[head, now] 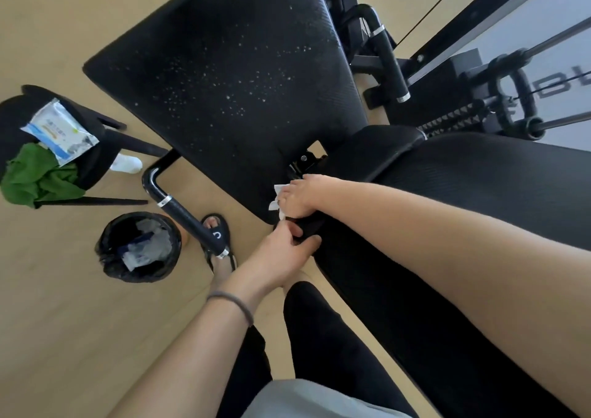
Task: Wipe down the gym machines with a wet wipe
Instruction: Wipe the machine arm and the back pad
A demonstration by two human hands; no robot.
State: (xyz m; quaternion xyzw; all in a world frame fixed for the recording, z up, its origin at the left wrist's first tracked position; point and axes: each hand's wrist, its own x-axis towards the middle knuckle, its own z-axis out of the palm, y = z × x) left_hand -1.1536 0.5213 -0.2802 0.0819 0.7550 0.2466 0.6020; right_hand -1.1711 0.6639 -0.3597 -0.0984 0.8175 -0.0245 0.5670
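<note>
Right hand presses a white wet wipe against the black seat pad (speckled with pale droplets); left hand grips the pad's lower edge.

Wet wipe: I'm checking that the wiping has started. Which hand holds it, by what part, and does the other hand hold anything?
The right hand grips the bunched wet wipe, corners sticking out past the fingers. The left hand grips the black pad's edge.

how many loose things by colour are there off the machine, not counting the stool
white: 1, wet wipe in the right hand
white and blue: 1, wipes pack
green: 1, cloth
black: 1, bin
total: 4
</note>
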